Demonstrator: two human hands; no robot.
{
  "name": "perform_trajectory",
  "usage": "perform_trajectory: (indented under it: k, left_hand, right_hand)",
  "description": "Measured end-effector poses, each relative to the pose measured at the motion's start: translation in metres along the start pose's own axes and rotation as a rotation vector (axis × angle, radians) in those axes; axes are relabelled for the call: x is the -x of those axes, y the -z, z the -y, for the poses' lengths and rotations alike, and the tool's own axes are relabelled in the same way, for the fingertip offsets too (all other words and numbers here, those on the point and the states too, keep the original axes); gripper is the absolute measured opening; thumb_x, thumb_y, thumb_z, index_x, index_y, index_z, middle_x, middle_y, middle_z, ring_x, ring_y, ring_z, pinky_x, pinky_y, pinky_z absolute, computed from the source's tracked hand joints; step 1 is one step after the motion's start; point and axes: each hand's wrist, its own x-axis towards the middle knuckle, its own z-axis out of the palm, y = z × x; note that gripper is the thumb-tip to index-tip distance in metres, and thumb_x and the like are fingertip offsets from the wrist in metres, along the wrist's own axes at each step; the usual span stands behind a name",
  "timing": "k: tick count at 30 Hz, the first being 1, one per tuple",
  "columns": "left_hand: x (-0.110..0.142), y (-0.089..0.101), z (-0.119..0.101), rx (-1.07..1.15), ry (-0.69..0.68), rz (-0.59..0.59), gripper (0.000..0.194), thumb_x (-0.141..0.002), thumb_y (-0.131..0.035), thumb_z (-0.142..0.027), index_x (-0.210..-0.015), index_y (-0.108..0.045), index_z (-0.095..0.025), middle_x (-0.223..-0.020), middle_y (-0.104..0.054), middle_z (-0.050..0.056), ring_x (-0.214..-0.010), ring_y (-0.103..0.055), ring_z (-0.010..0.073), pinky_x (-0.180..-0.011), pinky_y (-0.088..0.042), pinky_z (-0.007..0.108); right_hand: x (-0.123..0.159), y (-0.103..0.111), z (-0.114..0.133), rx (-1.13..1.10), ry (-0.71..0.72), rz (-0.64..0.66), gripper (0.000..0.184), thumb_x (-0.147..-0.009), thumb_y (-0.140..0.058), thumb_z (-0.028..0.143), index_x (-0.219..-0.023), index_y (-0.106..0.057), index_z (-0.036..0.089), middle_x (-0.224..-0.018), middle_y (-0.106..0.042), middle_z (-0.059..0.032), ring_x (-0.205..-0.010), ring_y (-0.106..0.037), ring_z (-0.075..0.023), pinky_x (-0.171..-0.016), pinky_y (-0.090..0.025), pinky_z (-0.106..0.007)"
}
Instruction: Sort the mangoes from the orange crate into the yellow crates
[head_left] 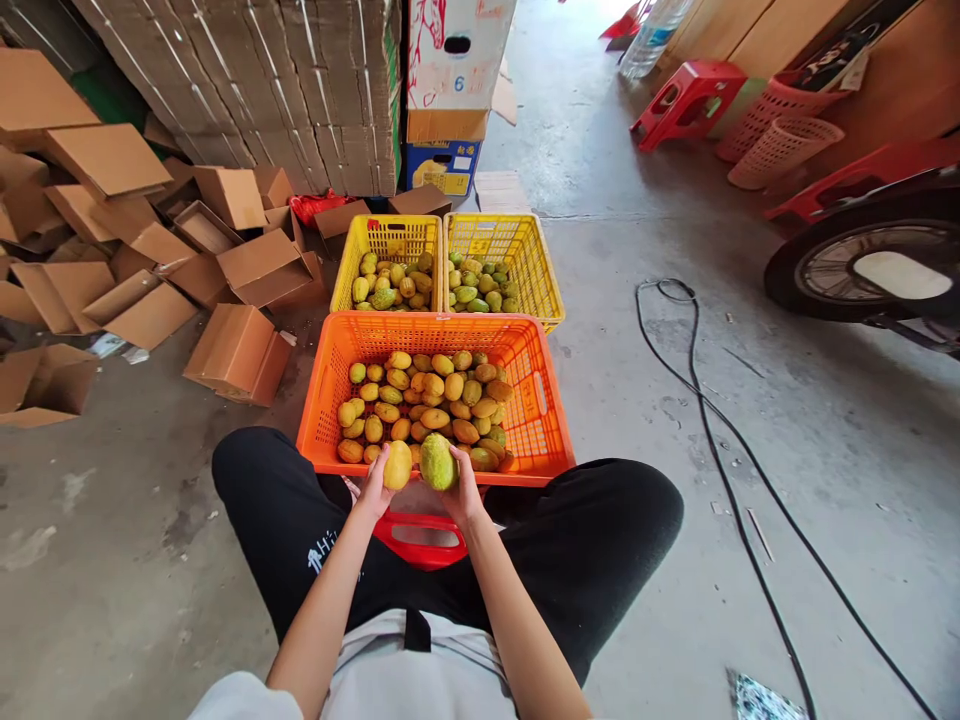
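Our landmark is the orange crate [536, 405], in front of us and holding many yellow, orange and greenish fruits [433, 419]. Above its near rim, our left hand [373, 492] has a yellow fruit [397, 466] pinched between thumb and fingers; our right hand [466, 490] grips a greener, bumpy fruit [439, 462] the same way. The two fruits are side by side, slightly apart.

Directly beyond the orange crate, we see a left yellow crate [348, 262] and a right yellow crate [546, 268], both with more fruits in them; the orange crate stands between us and them. Our knees flank its near corners, and a red plastic piece [426, 556] shows below its near rim. Left of it, open cartons [240, 350] litter the floor; farther back stand bundled cardboard [300, 100] and a bit of red plastic [319, 206]. Right of it, a black cable [720, 425] loops over the floor, with a wheel [847, 265], pink baskets [784, 150] and a red stool [686, 103] beyond.

Behind the yellow crates, we read a blue "6" on a white box [461, 65], stacked above a blue and yellow box [442, 168]. We cannot read the markings on the orange crate's right wall. White lettering on our trousers [322, 550] begins with "H"; the rest is unclear.
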Motion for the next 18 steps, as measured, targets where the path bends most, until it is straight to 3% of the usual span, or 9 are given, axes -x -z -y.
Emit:
perform_trajectory:
  k: [5, 8, 11, 14, 18]
  left_hand:
    - [0.0, 0.0, -0.005, 0.048, 0.077, 0.069, 0.052, -0.105, -0.044, -0.049, -0.118, -0.069, -0.005, -0.094, -0.078, 0.017, -0.094, -0.077, 0.0267, -0.083, -0.063, 0.034]
    - [0.001, 0.001, -0.007, 0.071, 0.079, 0.055, 0.052, -0.105, -0.042, -0.047, -0.119, -0.068, -0.005, -0.09, -0.078, 0.016, -0.097, -0.077, 0.0272, -0.085, -0.063, 0.035]
    - [0.001, 0.0, -0.006, 0.053, 0.059, 0.043, 0.044, -0.103, -0.049, -0.045, -0.116, -0.068, -0.008, -0.086, -0.077, 0.013, -0.089, -0.077, 0.0251, -0.08, -0.064, 0.033]
    - [-0.001, 0.001, -0.001, -0.004, 0.001, 0.055, 0.033, -0.094, -0.068, -0.041, -0.11, -0.066, -0.013, -0.083, -0.076, 0.008, -0.076, -0.075, 0.0206, -0.069, -0.063, 0.028]
    - [-0.007, 0.007, 0.006, -0.037, -0.066, 0.063, 0.042, -0.074, -0.087, -0.024, -0.106, -0.062, -0.017, -0.086, -0.075, 0.004, -0.07, -0.073, 0.0166, -0.061, -0.059, 0.024]
  right_hand:
    - [-0.004, 0.0, -0.001, -0.062, 0.002, -0.019, 0.027, -0.076, -0.076, 0.047, -0.087, -0.074, 0.023, -0.08, -0.078, 0.0014, -0.071, -0.07, -0.0168, -0.064, -0.056, -0.026]
    - [-0.007, 0.0, -0.001, -0.089, -0.013, -0.029, 0.029, -0.073, -0.078, 0.047, -0.087, -0.074, 0.021, -0.082, -0.079, 0.0, -0.074, -0.07, -0.0171, -0.065, -0.056, -0.026]
    - [-0.008, 0.002, -0.003, -0.075, -0.011, -0.052, 0.026, -0.072, -0.079, 0.045, -0.083, -0.073, 0.022, -0.077, -0.077, 0.0015, -0.07, -0.068, -0.0175, -0.063, -0.055, -0.027]
    - [-0.008, 0.003, -0.005, -0.066, -0.002, -0.071, 0.025, -0.074, -0.079, 0.046, -0.084, -0.074, 0.023, -0.076, -0.076, 0.0025, -0.07, -0.068, -0.0183, -0.062, -0.055, -0.029]
    - [-0.009, 0.003, -0.008, -0.061, 0.012, -0.05, 0.029, -0.072, -0.084, 0.044, -0.09, -0.075, 0.023, -0.085, -0.078, 0.0018, -0.075, -0.069, -0.0185, -0.065, -0.055, -0.029]
